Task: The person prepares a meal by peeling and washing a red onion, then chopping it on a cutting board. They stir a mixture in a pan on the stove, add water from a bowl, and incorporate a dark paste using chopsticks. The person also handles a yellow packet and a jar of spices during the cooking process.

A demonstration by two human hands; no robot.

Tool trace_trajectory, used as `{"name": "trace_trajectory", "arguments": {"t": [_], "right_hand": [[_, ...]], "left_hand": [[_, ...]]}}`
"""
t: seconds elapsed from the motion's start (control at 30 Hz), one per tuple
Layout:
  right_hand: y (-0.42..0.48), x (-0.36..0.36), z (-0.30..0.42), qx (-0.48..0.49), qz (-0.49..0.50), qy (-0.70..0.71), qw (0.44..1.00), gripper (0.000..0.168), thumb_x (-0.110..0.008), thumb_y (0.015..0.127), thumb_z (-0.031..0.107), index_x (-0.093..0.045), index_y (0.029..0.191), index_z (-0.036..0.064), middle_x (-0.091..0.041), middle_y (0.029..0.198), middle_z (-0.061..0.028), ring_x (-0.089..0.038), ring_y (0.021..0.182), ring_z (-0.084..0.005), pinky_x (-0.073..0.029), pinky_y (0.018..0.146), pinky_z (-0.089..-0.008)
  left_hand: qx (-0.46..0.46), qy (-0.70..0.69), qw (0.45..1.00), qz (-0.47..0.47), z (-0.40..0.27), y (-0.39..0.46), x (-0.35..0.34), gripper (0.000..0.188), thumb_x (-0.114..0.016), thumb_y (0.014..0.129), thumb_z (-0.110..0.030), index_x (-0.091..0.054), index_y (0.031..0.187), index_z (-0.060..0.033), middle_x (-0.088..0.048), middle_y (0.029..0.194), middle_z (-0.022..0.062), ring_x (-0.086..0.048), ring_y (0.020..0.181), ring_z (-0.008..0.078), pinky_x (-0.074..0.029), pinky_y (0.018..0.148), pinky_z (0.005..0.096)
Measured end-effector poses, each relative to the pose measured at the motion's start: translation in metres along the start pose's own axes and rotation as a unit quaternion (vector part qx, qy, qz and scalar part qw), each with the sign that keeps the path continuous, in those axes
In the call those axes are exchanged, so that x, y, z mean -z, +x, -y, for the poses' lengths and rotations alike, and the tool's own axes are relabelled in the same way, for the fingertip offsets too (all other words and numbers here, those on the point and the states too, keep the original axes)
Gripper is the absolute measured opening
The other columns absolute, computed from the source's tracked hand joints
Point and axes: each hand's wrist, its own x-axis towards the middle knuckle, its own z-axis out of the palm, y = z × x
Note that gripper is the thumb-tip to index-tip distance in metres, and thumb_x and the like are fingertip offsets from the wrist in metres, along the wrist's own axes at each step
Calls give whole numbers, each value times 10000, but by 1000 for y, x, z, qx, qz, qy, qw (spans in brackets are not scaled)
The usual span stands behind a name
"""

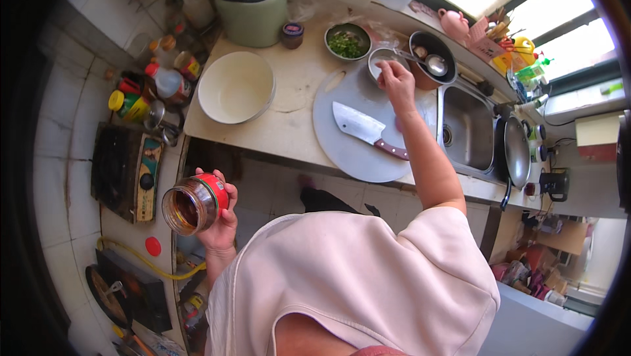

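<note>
My left hand [223,223] grips a glass jar [194,205] with a red label. The jar is tilted, its uncapped mouth towards me, and some dark reddish-brown stuff shows inside. My right hand [398,82] is over a small metal bowl [375,66], fingertips pinched together at its rim. Whether something thin is between those fingers, I cannot tell. Below that forearm lies a cleaver [359,123] with a dark red handle on a round grey cutting board [329,124]. A red lid [153,246] rests on the left-hand counter.
A large white bowl [236,87], a bowl of chopped greens [346,44] and a small lidded jar [292,35] stand on the counter. A ladle [436,65] lies across a dark pot [429,77] beside the sink [468,129]. Bottles [167,80] and a gas stove [125,173] are left.
</note>
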Motion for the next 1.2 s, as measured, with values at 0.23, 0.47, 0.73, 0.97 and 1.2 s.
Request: {"name": "trace_trajectory", "arguments": {"t": [0.23, 0.47, 0.73, 0.97, 1.2], "right_hand": [[-24, 97, -5, -26, -76, 14, 997, 204, -607, 951, 194, -698, 903, 18, -601, 659, 2, -543, 580, -51, -436, 513, -201], [-59, 161, 37, 3, -71, 9, 997, 183, -634, 935, 176, -697, 927, 4, -624, 702, -4, -565, 612, -51, -459, 552, -195], [146, 361, 21, 102, -326, 155, 927, 165, -652, 896, 103, -656, 1036, 14, -663, 824, -39, -643, 668, -123, -497, 579, -209], [323, 488, -23, -59, -470, 87, 876, 342, -809, 710, 118, -643, 940, -73, -680, 793, -135, -644, 566, -195, -521, 472, -304], [376, 546, -54, -178, -415, -86, 888, 410, -835, 752, 262, -615, 871, -63, -672, 755, -108, -630, 569, -182, -520, 470, -291]], "left_hand": [[115, -4, 993, -42, 57, 60, 7, 626, -643, 874, -385, -386, 1439, -299, -351, 1463, 63, -348, 1304, 315, -522, 913, 533], [243, -46, 965, -85, 134, 93, 48, 595, -553, 920, -491, -419, 1421, -199, -389, 1454, 159, -334, 1332, 434, -514, 924, 569], [227, 15, 971, -76, 225, 115, 50, 575, -562, 919, -462, -407, 1428, -244, -377, 1456, 120, -339, 1325, 368, -499, 949, 541], [110, -3, 988, -109, 294, 117, 56, 577, -589, 900, -442, -418, 1421, -261, -372, 1455, 108, -350, 1310, 339, -512, 933, 537], [-16, 12, 990, -142, 308, 103, 44, 785, -591, 830, -644, -430, 1384, -111, -441, 1398, 169, -426, 1275, 417, -552, 896, 531]]}}
